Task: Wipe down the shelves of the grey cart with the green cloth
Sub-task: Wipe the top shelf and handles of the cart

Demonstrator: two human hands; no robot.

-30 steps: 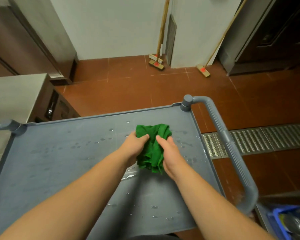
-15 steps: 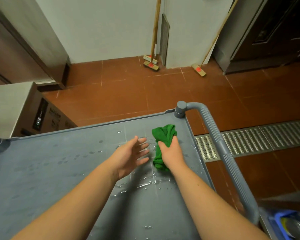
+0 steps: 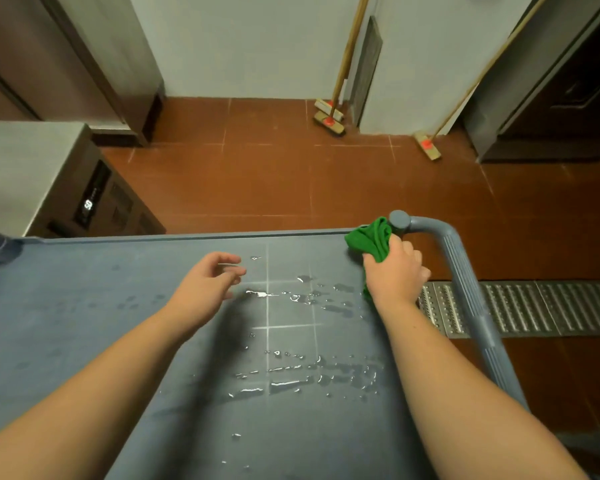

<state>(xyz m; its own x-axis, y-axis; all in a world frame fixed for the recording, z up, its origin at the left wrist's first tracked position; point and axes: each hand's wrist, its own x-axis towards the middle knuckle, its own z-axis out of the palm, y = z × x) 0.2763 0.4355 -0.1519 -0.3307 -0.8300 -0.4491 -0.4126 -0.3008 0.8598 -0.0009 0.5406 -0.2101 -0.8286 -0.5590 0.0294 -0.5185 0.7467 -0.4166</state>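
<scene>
The grey cart's top shelf (image 3: 84, 323) fills the lower part of the view, wet with water drops in its middle and right. My right hand (image 3: 395, 275) grips the bunched green cloth (image 3: 369, 240) and presses it into the shelf's far right corner, beside the post of the cart's handle (image 3: 465, 289). My left hand (image 3: 205, 289) hovers just above the shelf's middle, fingers apart and holding nothing.
Red tile floor lies beyond the cart, with a metal drain grate (image 3: 551, 306) to the right. Two brooms (image 3: 329, 119) (image 3: 428, 148) lean against the white wall. A steel counter unit (image 3: 32, 174) stands at the left, close to the cart's corner.
My left hand let go of the cloth and opened. My right hand slid the cloth from the shelf's middle to the far right corner.
</scene>
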